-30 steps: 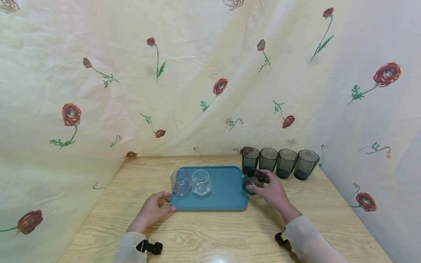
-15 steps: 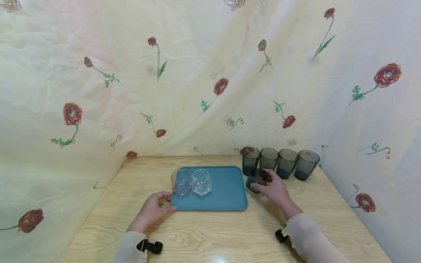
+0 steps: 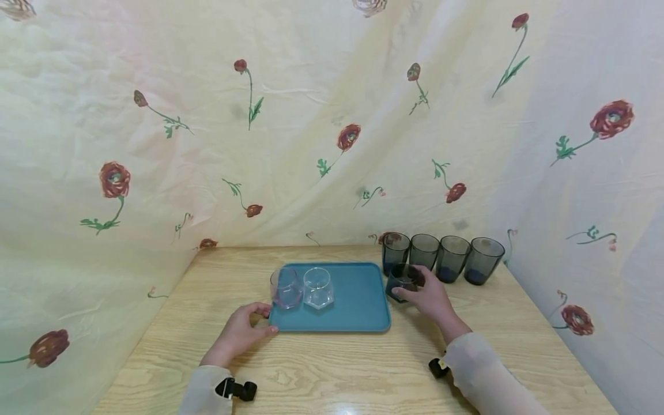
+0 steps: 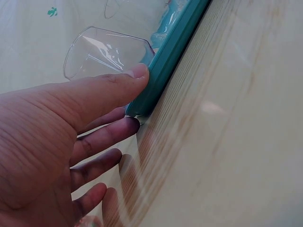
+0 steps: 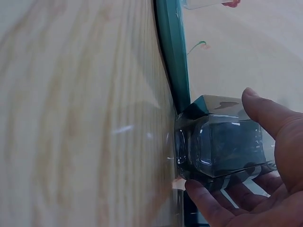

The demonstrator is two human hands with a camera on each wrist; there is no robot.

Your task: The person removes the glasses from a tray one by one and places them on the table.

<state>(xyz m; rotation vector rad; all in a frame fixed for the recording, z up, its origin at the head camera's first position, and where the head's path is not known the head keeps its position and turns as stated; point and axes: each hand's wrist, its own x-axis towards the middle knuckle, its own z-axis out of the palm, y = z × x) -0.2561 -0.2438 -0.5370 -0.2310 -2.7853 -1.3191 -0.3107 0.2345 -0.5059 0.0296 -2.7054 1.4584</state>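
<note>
My left hand point(image 3: 241, 333) pinches the near left corner of a blue-green tray point(image 3: 358, 305), its thumb on the rim and a fingertip at the corner in the left wrist view; the other fingers spread beside it. A pinkish clear glass point(image 3: 286, 291) and a clear glass point(image 3: 318, 291) stand upright side by side on the tray's left half. At the tray's right edge, my right hand point(image 3: 433, 297) holds a short dark grey faceted glass point(image 5: 232, 144), thumb on one side and fingers round the other. The glass is upright, its base at the wooden table beside the tray's rim.
Several tall dark grey glasses point(image 3: 453, 256) stand in a row at the back right of the wooden table point(image 3: 321, 369), close behind my right hand. A flowered cloth point(image 3: 290, 144) hangs around the table's back and sides.
The right hand shifted the short dark glass rightward, off the tray's right edge, then slightly back left. The left hand stays at the tray's corner, and the tray and two clear glasses keep their places.
</note>
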